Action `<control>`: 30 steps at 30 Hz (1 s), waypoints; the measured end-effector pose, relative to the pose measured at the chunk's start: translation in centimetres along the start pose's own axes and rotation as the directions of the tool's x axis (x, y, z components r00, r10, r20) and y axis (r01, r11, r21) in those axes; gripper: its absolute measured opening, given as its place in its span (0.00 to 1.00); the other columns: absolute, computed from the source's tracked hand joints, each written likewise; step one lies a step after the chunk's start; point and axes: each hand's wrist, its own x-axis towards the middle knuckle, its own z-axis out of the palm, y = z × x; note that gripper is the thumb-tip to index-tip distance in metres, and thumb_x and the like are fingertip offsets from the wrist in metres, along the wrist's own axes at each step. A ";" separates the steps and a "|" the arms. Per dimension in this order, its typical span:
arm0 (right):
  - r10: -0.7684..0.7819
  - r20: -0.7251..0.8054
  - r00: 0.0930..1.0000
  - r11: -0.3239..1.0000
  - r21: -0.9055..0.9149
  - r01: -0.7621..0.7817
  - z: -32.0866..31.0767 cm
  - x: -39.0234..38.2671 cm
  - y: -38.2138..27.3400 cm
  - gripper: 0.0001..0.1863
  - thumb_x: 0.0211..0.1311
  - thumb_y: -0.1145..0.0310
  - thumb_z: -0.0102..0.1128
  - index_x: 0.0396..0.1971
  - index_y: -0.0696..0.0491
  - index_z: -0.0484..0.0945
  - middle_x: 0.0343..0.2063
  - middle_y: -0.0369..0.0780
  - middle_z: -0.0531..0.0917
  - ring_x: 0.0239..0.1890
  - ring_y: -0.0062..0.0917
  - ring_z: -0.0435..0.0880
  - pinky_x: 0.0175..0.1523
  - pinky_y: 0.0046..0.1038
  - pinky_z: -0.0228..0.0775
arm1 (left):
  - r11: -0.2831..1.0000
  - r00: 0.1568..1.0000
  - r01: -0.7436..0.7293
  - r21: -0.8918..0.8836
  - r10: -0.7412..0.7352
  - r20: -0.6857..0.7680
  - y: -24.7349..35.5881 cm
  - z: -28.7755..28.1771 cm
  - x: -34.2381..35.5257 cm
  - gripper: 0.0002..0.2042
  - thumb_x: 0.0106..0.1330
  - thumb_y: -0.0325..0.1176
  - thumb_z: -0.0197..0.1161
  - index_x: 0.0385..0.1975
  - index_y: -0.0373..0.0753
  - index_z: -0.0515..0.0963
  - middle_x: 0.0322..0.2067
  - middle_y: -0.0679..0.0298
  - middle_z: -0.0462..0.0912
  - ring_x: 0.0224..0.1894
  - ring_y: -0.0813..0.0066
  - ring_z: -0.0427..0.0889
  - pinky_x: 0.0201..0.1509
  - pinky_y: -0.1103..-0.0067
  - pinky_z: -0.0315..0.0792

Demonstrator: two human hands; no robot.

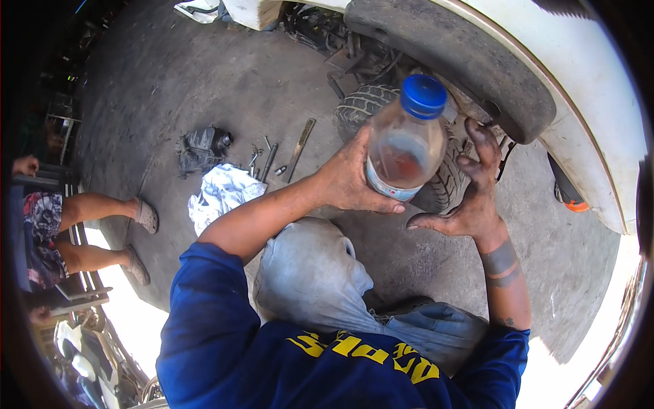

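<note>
A: How are your hands set?

B: Your left hand [354, 178] is closed around the side of the bottle [403, 140], thumb running under its base and fingers behind it, forearm reaching in from the lower left. Your right hand [470, 184] is open and holds nothing: its fingers are spread and point upward, just right of the bottle, with the fingertips near the tyre [446, 180] behind. That hand is dark with grime, and two dark bands ring the forearm below it.

A: And the bottle?

B: You hold it up in front of the tyre, under the car's wheel arch [449, 65], tilted slightly with its top to the right. It is clear plastic with a blue cap [423, 96], which is on. A small amount of reddish liquid sits in the lower part; most of the bottle above it is empty.

A: Anything else close by?

B: A white rag [221, 194] and some long metal tools [289, 153] lie on the concrete floor [204, 88] to your left.
</note>
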 end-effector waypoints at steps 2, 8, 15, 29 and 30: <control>-0.172 0.145 0.974 0.945 -0.255 0.205 -0.4 -0.6 0.5 0.70 0.22 0.35 0.82 0.66 0.52 0.51 0.66 0.51 0.58 0.67 0.49 0.59 0.70 0.54 0.51 | 0.978 0.988 0.129 -0.163 -0.141 -0.069 -0.1 -0.2 -0.4 0.56 0.40 0.44 0.84 0.65 0.32 0.52 0.57 0.49 0.69 0.62 0.59 0.71 0.66 0.65 0.65; 0.213 0.155 0.965 0.786 0.560 -0.263 3.0 -2.1 0.7 0.76 0.20 0.42 0.86 0.70 0.52 0.44 0.66 0.53 0.56 0.67 0.49 0.62 0.69 0.49 0.59 | 1.000 0.991 0.023 -0.010 -0.025 -0.129 -0.6 0.0 0.2 0.60 0.37 0.49 0.84 0.67 0.33 0.49 0.59 0.47 0.65 0.65 0.53 0.65 0.66 0.61 0.64; 0.463 0.436 0.772 0.585 0.504 -0.636 3.7 -3.9 0.1 0.50 0.39 0.59 0.83 0.63 0.57 0.63 0.58 0.44 0.73 0.61 0.33 0.74 0.65 0.36 0.68 | 0.976 0.985 -0.168 0.140 0.173 -0.024 0.4 0.6 1.4 0.60 0.38 0.60 0.79 0.68 0.34 0.52 0.61 0.44 0.61 0.66 0.44 0.58 0.70 0.57 0.56; 0.269 0.684 0.679 0.963 -0.208 -0.171 -3.5 -6.8 2.7 0.40 0.50 0.58 0.73 0.63 0.54 0.67 0.59 0.43 0.74 0.59 0.33 0.75 0.67 0.36 0.64 | 0.275 0.516 0.786 0.554 -0.785 -0.343 -21.8 -7.5 -17.3 0.37 0.56 0.52 0.70 0.61 0.38 0.64 0.54 0.42 0.72 0.60 0.42 0.71 0.63 0.58 0.65; 0.182 0.710 0.680 0.944 -0.320 0.081 -3.8 -6.2 2.2 0.40 0.48 0.59 0.75 0.62 0.54 0.69 0.58 0.42 0.75 0.59 0.32 0.75 0.67 0.36 0.63 | 0.292 0.526 0.780 0.554 -0.786 -0.326 -22.6 -7.0 -17.9 0.37 0.56 0.52 0.70 0.61 0.38 0.64 0.54 0.42 0.72 0.60 0.42 0.71 0.63 0.58 0.65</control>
